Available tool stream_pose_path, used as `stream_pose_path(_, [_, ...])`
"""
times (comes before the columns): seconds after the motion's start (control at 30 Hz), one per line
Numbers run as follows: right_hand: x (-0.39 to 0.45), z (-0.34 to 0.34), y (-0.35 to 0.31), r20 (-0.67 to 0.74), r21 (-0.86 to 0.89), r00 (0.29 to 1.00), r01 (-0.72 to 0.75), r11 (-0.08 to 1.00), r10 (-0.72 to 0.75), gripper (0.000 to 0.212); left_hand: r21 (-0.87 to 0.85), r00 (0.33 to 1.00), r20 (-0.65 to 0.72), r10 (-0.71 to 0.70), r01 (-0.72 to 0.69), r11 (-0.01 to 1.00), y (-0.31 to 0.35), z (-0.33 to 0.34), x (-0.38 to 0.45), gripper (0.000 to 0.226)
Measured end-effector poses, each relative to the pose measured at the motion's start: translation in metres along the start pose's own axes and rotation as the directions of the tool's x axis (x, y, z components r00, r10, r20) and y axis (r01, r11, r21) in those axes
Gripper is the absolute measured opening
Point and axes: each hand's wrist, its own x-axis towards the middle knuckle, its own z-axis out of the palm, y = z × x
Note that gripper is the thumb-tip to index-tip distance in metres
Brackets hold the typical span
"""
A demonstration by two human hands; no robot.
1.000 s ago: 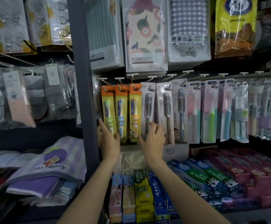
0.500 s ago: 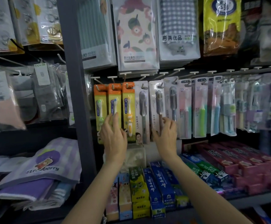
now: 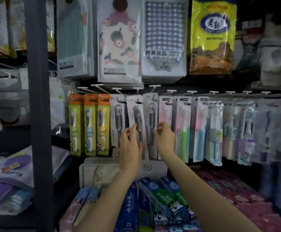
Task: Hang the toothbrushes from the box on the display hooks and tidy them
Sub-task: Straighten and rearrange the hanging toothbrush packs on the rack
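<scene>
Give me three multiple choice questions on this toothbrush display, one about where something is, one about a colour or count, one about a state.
1. Where do the orange-topped packs hang?
A. far right
B. left end of the row
C. on the toothpaste shelf

2. How many orange-topped packs show in front?
A. three
B. one
C. six

3. How does the grey toothbrush pack by the left hand hang?
A. lying flat
B. fallen off
C. tilted on its hook

Answers: 1 B, they hang beside the dark post. 2 A, three orange tops side by side. 3 C, its bottom swings right.
</scene>
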Motion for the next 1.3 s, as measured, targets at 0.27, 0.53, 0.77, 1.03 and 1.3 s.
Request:
stream_pose_path(0.27, [0.016, -0.025, 0.006, 0.096, 0.111, 0.992, -0.090, 0.990, 0.079, 0.018, -0.116, 0.955, -0.008, -0.297, 0.294, 0.949, 0.027, 0.008, 0.010, 0.082])
stream_pose_path(0.53, [0.018, -0.015, 0.000, 0.110, 0.056, 0.986, -0.133, 0.990, 0.126, 0.020, -0.101, 0.935, -0.004, -0.354, 0.351, 0.931, 0.020, 0.006, 0.011, 0.081])
stream_pose_path(0.77, [0.013, -0.022, -0.005, 0.082, 0.019, 0.990, -0.117, 0.993, 0.115, 0.018, -0.197, 0.953, 0.005, -0.303, 0.298, 0.934, 0.011, 0.006, 0.008, 0.081])
stream_pose_path(1.03, [0.008, -0.006, -0.007, 0.060, 0.007, 0.992, -0.113, 0.994, 0.113, 0.015, -0.191, 0.959, -0.025, -0.284, 0.274, 0.943, -0.002, 0.007, 0.014, 0.081])
stream_pose_path(1.3, [0.010, -0.014, -0.007, 0.053, 0.075, 0.988, -0.146, 0.986, 0.142, 0.018, -0.206, 0.976, -0.031, -0.216, 0.205, 0.957, -0.004, 0.006, 0.013, 0.080])
